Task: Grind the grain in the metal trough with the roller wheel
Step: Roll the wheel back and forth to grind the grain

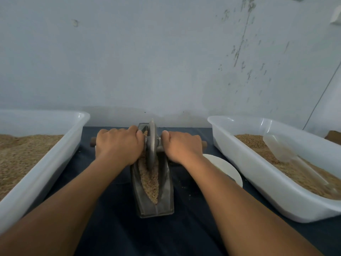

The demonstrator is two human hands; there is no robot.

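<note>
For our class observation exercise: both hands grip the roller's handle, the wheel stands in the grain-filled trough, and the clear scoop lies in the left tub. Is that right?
One detail is wrong. The head view shows the clear scoop lying in the right tub, not the left one. The rest holds: the left hand and right hand grip the handle, and the wheel stands in the trough.

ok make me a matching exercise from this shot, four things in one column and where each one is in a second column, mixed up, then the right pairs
Things
1. roller wheel
2. clear plastic scoop
3. white plate
4. left hand

Places
A. lying on the grain in the right-hand white tub
B. standing in the metal trough, toward its far end
C. gripping the wooden handle on one side of the wheel
D. on the dark cloth between trough and right tub, partly hidden by the right forearm

Pairs: 1-B, 2-A, 3-D, 4-C
</note>
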